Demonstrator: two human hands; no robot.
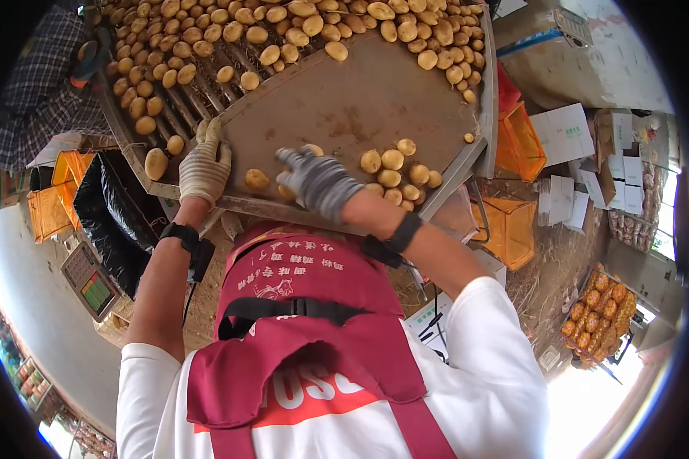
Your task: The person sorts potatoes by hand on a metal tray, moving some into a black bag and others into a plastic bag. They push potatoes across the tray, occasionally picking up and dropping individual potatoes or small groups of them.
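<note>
My left hand [204,164], in a pale knitted glove, lies on the near edge of the metal sorting table [337,92] with its fingers stretched and the thumb apart. It appears to hold nothing. Grey stripes mark the glove on my right hand [319,182], which is over the table with fingers extended to the left, slightly blurred. One potato [286,193] is partly hidden beside its thumb, and another shows behind its fingers. Between both hands lies a single potato [256,178]. A small group of potatoes [390,160] sits right of my right hand.
Many potatoes [298,23] cover the table's far side and its slatted left part [199,96]. A person's checked sleeve [50,84] shows at left. Below stand a black bag [119,214], a digital scale [90,279] and orange crates [505,229]. White boxes [563,134] are at right.
</note>
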